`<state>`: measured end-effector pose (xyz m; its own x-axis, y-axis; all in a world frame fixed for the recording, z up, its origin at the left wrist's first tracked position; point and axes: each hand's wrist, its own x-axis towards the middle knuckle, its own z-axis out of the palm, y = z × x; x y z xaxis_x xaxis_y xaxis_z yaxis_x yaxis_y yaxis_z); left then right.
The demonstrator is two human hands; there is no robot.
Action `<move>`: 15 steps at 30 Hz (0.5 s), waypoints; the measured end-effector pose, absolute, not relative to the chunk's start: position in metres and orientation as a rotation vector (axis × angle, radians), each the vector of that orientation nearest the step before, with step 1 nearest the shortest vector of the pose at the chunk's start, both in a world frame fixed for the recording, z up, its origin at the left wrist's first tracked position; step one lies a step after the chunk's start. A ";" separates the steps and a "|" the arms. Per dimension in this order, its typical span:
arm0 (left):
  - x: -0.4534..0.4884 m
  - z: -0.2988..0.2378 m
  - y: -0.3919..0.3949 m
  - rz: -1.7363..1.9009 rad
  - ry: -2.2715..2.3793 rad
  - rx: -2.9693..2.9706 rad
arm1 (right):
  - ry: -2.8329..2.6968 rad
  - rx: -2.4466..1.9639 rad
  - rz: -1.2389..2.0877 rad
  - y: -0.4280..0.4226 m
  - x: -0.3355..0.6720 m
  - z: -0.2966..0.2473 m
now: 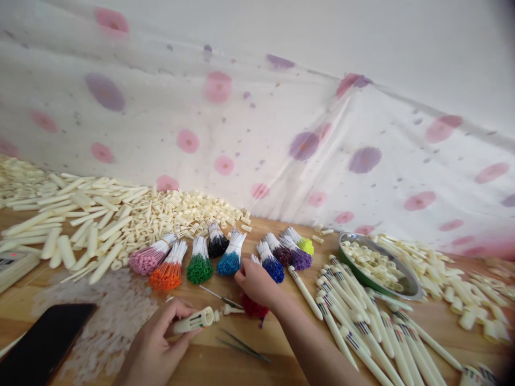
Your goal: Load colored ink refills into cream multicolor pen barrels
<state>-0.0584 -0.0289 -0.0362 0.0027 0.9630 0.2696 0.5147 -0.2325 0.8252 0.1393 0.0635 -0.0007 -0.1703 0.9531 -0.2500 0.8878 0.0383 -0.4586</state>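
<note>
My left hand (156,340) grips a cream pen barrel (193,323), its slotted, open end facing right, with small coloured bits in the slots. My right hand (257,284) is closed among the bundles of pen refills, its fingers curled; what they hold, if anything, is hidden. A red refill bundle (253,307) lies partly under that hand, and a dark blue bundle (272,268) is just beyond it. Below the hand, a single refill (219,295) and a small cream pen part (231,310) rest on the wood. Tweezers (243,346) lie between my forearms.
Pink (147,261), orange (167,273), green (199,268) and light blue (229,260) refill bundles stretch leftward. Pen barrels (96,225) pile up behind them. At right are assembled multicolour pens (354,311) and a metal bowl (416,292) of parts. A phone (44,340) lies left.
</note>
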 end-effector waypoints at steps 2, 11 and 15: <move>-0.058 -0.036 -0.029 1.168 1.501 1.769 | -2.258 -1.909 0.674 0.055 0.135 0.003; -0.053 -0.031 -0.025 1.108 1.379 1.626 | -2.398 -1.957 0.344 0.045 0.128 0.003; -0.029 -0.012 0.009 0.928 1.173 1.507 | -2.386 -2.030 0.270 0.049 0.134 0.005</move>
